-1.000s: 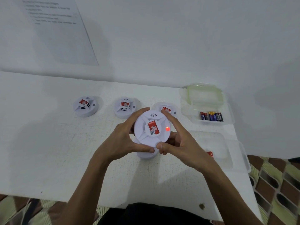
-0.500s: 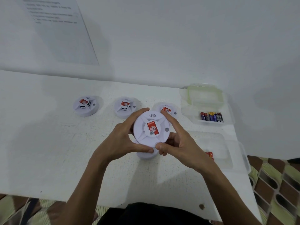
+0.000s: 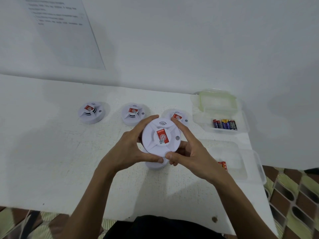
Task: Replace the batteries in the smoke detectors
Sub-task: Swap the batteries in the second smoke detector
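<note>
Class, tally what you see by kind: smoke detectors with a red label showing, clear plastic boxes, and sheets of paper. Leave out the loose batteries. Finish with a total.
Smoke detectors with a red label: 4 (left detector, middle detector, right detector, held detector)
Clear plastic boxes: 2 (far box, near box)
Sheets of paper: 1 (paper sheet)
Total: 7
</note>
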Demonstrator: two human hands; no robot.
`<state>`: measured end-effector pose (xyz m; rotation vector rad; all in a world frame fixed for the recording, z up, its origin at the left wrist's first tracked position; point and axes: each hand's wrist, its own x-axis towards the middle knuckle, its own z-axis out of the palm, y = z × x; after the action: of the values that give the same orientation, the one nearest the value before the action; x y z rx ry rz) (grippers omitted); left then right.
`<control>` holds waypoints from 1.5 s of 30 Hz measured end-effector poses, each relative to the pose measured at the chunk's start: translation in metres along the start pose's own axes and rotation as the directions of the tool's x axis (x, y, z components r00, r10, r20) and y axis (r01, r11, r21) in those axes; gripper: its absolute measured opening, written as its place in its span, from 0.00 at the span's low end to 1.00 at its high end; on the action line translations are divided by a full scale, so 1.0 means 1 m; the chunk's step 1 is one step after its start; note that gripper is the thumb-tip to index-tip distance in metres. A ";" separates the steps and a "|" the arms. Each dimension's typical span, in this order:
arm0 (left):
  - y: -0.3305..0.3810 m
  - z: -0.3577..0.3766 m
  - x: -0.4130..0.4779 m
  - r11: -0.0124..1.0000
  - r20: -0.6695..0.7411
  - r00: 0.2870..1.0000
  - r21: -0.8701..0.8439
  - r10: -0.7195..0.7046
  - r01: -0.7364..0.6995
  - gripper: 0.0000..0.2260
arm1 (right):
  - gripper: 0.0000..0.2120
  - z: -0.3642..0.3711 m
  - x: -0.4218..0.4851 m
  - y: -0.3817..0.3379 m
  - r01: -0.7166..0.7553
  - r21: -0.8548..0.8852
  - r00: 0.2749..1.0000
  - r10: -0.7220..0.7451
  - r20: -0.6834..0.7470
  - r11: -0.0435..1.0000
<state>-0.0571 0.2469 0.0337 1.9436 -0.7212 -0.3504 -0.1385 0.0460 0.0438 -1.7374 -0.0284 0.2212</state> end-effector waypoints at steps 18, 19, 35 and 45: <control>-0.003 -0.003 -0.006 0.999 0.006 1.000 -0.034 -0.015 0.015 0.42 | 0.39 0.008 0.000 -0.002 0.004 -0.023 1.000 -0.004 -0.006 1.000; -0.003 -0.004 -0.006 0.999 0.008 1.000 -0.037 -0.016 0.016 0.42 | 0.40 0.009 0.000 -0.002 0.000 -0.021 1.000 -0.001 -0.008 1.000; -0.015 -0.025 -0.017 0.995 0.022 0.999 -0.090 -0.031 0.033 0.43 | 0.42 0.043 0.009 0.004 -0.026 -0.145 0.994 0.010 -0.113 0.989; -0.063 -0.084 -0.055 0.995 -0.010 0.997 0.070 -0.070 0.071 0.42 | 0.38 0.109 0.056 0.006 0.007 -0.371 0.996 -0.041 -0.085 0.929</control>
<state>-0.0344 0.3616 0.0138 2.0399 -0.6689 -0.3645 -0.1025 0.1587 0.0127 -2.1221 -0.0260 0.1221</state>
